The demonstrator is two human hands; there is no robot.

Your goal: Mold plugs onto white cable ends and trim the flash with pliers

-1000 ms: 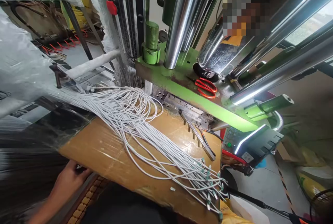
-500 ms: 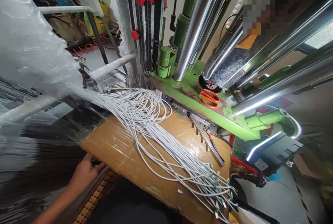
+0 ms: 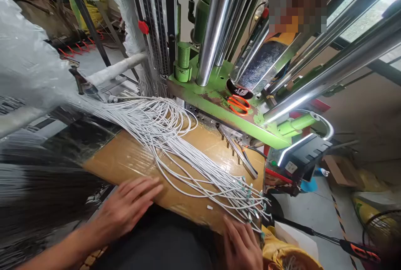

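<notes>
My left hand (image 3: 130,205) lies flat with fingers stretched out on the near edge of a taped cardboard board (image 3: 125,159), fingertips close to the bundle of white cables (image 3: 175,153). The cables fan from upper left down to the lower right, ending in small greenish connectors (image 3: 250,203). My right hand (image 3: 241,247) comes up from the bottom edge, fingers extended and apart, just below those cable ends. Neither hand holds anything.
A green press machine (image 3: 219,103) with chrome columns (image 3: 213,23) stands behind the board. Orange-handled scissors (image 3: 238,105) rest on its base. Pliers (image 3: 241,157) lie at the board's far edge. A control box (image 3: 297,161) sits right. Plastic sheeting (image 3: 28,65) hangs left. A screwdriver (image 3: 357,251) lies lower right.
My left hand has moved from the board's left edge onto its surface and spread flat. My right hand has come into view at the bottom near the cable ends.
</notes>
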